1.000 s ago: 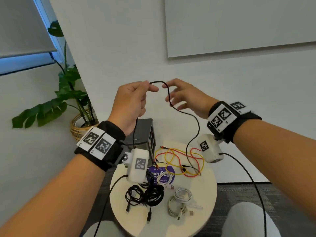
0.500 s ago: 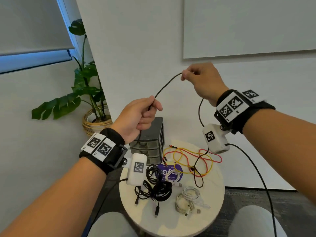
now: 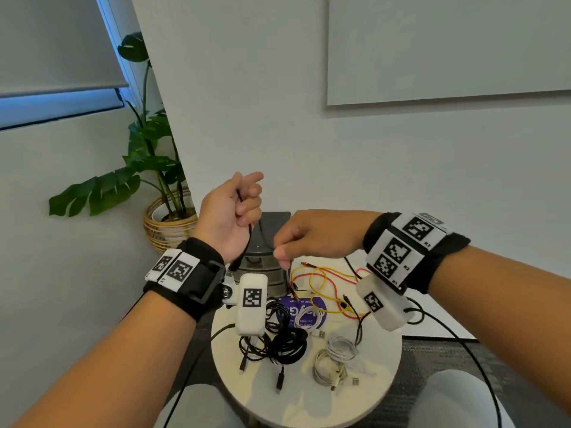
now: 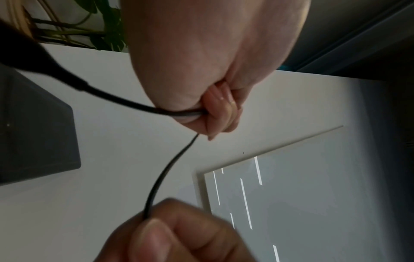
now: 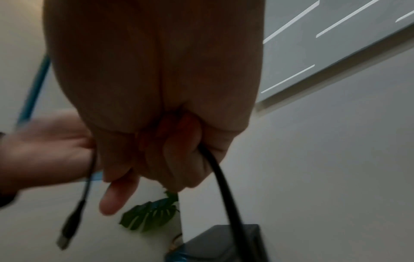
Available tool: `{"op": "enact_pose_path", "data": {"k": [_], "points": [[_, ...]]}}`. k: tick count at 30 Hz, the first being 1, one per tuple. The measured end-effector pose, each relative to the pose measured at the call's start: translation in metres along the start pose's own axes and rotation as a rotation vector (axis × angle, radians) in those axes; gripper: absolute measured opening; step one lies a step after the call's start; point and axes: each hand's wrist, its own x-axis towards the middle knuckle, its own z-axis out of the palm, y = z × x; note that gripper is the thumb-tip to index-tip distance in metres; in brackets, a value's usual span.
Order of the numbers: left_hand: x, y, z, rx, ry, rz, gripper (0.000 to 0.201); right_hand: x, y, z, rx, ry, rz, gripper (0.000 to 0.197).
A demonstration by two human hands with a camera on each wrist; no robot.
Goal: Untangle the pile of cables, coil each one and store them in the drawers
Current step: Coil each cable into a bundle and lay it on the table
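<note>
A thin black cable [image 3: 248, 239] runs between both hands above the round white table [image 3: 380, 381]. My left hand [image 3: 244, 205] grips it in a fist, and one plug end [image 5: 69, 228] dangles below that hand. My right hand [image 3: 287, 245] pinches the same cable [image 4: 156, 184] just right of and lower than the left. Its far length drops toward the red and yellow cables [image 3: 324, 285]. A grey drawer unit [image 3: 272, 242] stands behind the hands, partly hidden, its drawers closed as far as I can see.
On the table lie a coiled black cable bundle [image 3: 284, 341], a white cable bundle [image 3: 336, 356] and a purple round sticker [image 3: 304, 310]. A potted plant [image 3: 148, 168] in a wicker basket stands at the left by the wall. My knees sit under the table's near edge.
My right hand has come down from high on the right to just beside and below the left hand, shortening the cable span between them. The left hand rose a little.
</note>
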Motion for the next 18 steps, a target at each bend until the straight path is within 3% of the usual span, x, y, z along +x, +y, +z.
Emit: {"op": "enact_pose_path", "data": {"k": [3,5,8,11,15,18], "points": [[0.003,-0.009,-0.003,0.069,0.154,0.019,0.047,0.000,-0.021,-0.006,0.040,-0.030,-0.051,0.029],[-0.001,-0.009,-0.002,0.171,0.162,0.011,0.045,-0.002,-0.027,-0.014,0.071,0.006,-0.073,0.026],[-0.014,-0.006,0.005,0.393,0.016,-0.012,0.036,-0.002,-0.027,-0.029,0.127,0.159,-0.114,0.020],[-0.026,-0.003,0.010,0.501,-0.193,-0.004,0.043,0.001,-0.013,-0.046,0.105,0.342,-0.099,0.021],[-0.028,0.004,0.009,0.307,-0.404,-0.130,0.060,-0.005,0.006,-0.055,0.080,0.549,-0.018,0.030],[-0.030,0.012,0.015,0.123,-0.495,-0.147,0.057,-0.003,0.016,-0.037,0.116,0.541,-0.003,0.034]]}}
